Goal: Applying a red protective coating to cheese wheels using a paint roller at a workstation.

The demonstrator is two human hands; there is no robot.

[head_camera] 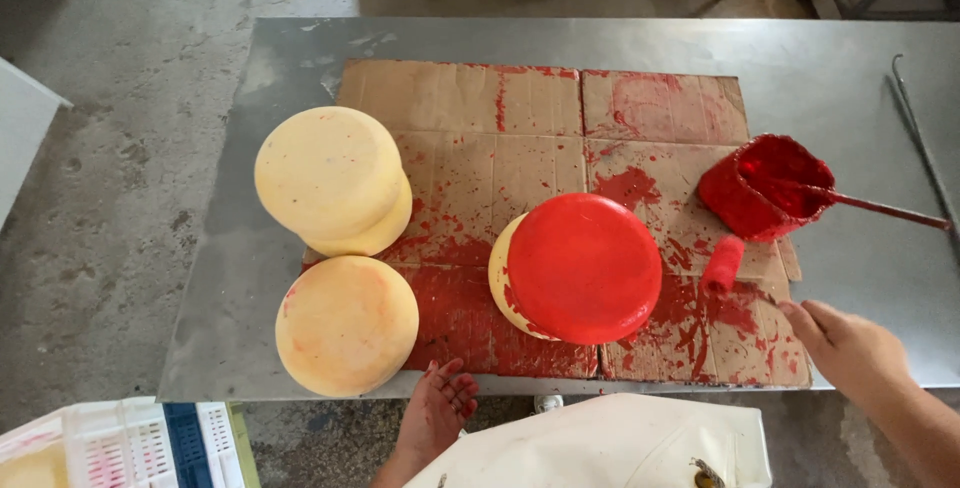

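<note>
A round cheese wheel point(575, 266) with a red-coated top stands on red-stained cardboard point(520, 128) in the middle of the metal table point(250, 198). A small red paint roller point(722, 266) lies just to its right. My right hand point(845, 348) hovers open near the table's front right edge, close to the roller but not touching it. My left hand point(435, 410) hangs open below the front edge, red-stained, holding nothing. A red-coated pot point(765, 188) with a long handle sits at the right.
Two stacked pale yellow wheels point(335, 180) and one single yellow wheel point(347, 323) stand at the table's left. A white crate point(110, 443) sits on the floor at lower left. A metal rod point(920, 138) lies along the right side. My white apron point(610, 443) shows below.
</note>
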